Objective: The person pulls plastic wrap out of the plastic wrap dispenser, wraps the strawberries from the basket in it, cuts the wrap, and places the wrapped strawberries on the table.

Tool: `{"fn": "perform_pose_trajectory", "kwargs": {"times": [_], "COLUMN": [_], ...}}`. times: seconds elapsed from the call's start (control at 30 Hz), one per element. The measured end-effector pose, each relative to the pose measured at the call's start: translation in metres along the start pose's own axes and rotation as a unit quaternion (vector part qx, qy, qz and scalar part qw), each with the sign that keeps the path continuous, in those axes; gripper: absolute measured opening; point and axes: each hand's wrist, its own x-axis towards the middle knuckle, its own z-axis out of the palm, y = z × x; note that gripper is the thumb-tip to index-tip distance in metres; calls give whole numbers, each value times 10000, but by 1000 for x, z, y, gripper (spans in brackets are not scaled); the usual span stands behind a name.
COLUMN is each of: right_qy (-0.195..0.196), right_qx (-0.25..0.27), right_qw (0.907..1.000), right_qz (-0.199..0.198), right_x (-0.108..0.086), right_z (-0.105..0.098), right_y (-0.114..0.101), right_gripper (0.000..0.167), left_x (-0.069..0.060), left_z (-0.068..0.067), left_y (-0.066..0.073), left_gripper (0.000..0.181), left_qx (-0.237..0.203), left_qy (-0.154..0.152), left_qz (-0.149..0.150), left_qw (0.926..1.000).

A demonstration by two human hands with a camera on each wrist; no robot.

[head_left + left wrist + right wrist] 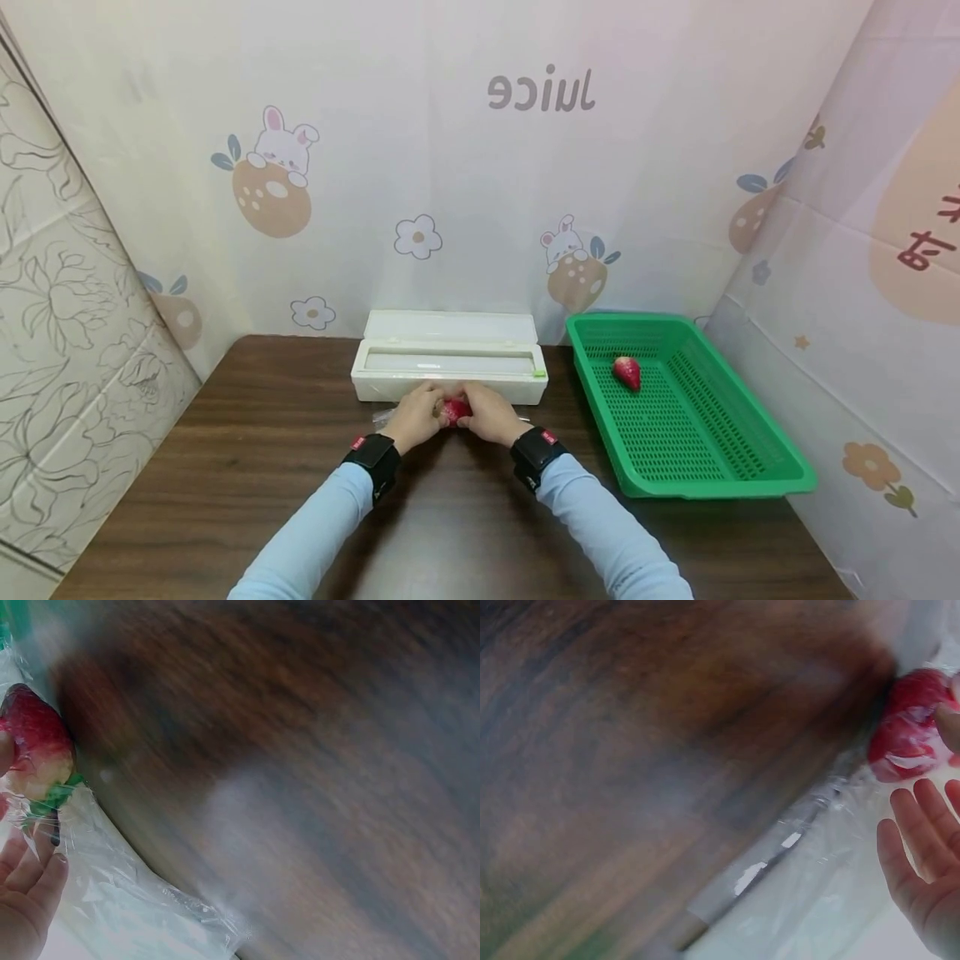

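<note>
A red strawberry lies between both hands at the front of the white box. Clear film covers it in the wrist views. My left hand holds its left side; the left wrist view has the thumb at the strawberry, green leaves by the fingers and film spread alongside. From the right, my right hand holds it, and in the right wrist view its thumb touches the wrapped strawberry while the other fingers extend beside it over the film.
The white box stands against the back wall with its lid raised and a film roll inside. At the right, a green basket holds another strawberry. Brown tabletop extends left and in front.
</note>
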Motion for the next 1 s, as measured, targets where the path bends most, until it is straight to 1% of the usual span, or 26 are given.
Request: {"fn": "perform_pose_trajectory", "kwargs": {"times": [0.13,0.23,0.3,0.33,0.4,0.5,0.57,0.63,0.73,0.8,0.87,1.0], "right_qy": [-15,175,230,238,115,-106,-214,-292,-456,-547,-581,-556], "right_qx": [26,-121,-261,-432,-703,-1150,-1312,-1397,-1432,-1450,-1456,-1447], "right_qw": [10000,9998,9994,9988,9975,9932,9909,9894,9881,9870,9860,9847], "right_qz": [91,56,37,-12,23,123,223,262,333,427,577,793], "right_x": [1,1,0,0,0,0,1,1,1,-1,-3,-7], "right_z": [-15,-30,-44,-52,-70,-95,-107,-112,-113,-112,-110,-106], "right_y": [-5,-9,-10,-9,-3,12,22,32,45,52,58,67], "right_gripper": [33,28,27,28,31,35,35,35,36,38,40,40], "left_x": [-1,-3,-4,-5,-5,-6,-6,-7,-9,-10,-9,-5], "left_z": [0,0,-1,-1,-1,0,-1,0,0,-1,-3,-10], "left_y": [1,1,2,2,3,3,3,2,2,5,9,25], "left_gripper": [40,40,40,40,40,40,39,39,40,40,40,39], "left_qx": [25,90,131,129,134,127,134,160,245,326,377,395], "left_qy": [-22,55,118,142,184,196,209,216,238,304,370,442], "left_qz": [-36,52,98,121,171,210,218,188,103,162,297,712], "left_qw": [10000,9999,9998,9997,9996,9995,9995,9995,9994,9989,9982,9957]}}
